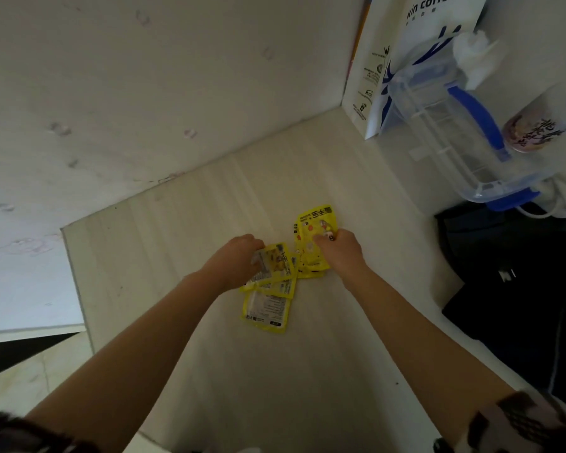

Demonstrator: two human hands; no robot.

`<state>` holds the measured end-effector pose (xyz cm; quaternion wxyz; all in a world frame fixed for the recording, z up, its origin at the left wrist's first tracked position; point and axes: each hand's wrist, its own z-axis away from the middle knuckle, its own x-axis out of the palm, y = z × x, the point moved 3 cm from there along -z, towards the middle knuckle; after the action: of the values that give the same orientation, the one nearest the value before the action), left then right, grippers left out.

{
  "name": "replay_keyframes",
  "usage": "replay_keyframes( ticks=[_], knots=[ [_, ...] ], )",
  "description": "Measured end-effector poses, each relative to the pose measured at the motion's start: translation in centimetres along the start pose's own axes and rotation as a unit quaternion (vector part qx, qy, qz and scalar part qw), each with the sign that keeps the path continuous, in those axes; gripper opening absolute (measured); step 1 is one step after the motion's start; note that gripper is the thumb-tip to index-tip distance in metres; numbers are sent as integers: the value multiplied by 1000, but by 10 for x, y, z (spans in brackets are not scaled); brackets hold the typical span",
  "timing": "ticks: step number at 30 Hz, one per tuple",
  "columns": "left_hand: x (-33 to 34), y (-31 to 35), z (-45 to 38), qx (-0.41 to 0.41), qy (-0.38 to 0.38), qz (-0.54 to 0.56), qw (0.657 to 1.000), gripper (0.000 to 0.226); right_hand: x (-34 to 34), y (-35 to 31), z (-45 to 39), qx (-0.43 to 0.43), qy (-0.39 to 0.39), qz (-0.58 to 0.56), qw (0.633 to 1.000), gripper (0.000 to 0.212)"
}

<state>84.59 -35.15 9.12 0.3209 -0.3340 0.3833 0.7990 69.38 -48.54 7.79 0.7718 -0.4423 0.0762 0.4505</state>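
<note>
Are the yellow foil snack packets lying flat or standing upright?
Lying flat: the yellow foil snack packets overlap on the pale wooden table.

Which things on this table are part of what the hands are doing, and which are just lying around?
In the job: flat yellow plastic packets, gripped by left hand and right hand.
Lying about: clear plastic jug with blue handle, white paper coffee bag, pale printed cup.

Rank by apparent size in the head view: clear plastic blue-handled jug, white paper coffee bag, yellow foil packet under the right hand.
Largest: clear plastic blue-handled jug and white paper coffee bag, alike, bag cropped, unranked.
Smallest: yellow foil packet under the right hand.
</note>
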Motion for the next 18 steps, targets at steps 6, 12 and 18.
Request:
replay_keyframes(
  ticks=[6,12,18],
  knots=[
    [3,-1,-19,-5,-27,-85,996,45,20,-8,-6,30,8,120,992,47],
    [5,-3,-17,-2,-26,-76,997,38,24,-11,-10,25,3,93,995,43],
    [-9,-18,5,-50,27,103,993,25,3,-6,-4,-17,38,-6,999,36]
  ],
)
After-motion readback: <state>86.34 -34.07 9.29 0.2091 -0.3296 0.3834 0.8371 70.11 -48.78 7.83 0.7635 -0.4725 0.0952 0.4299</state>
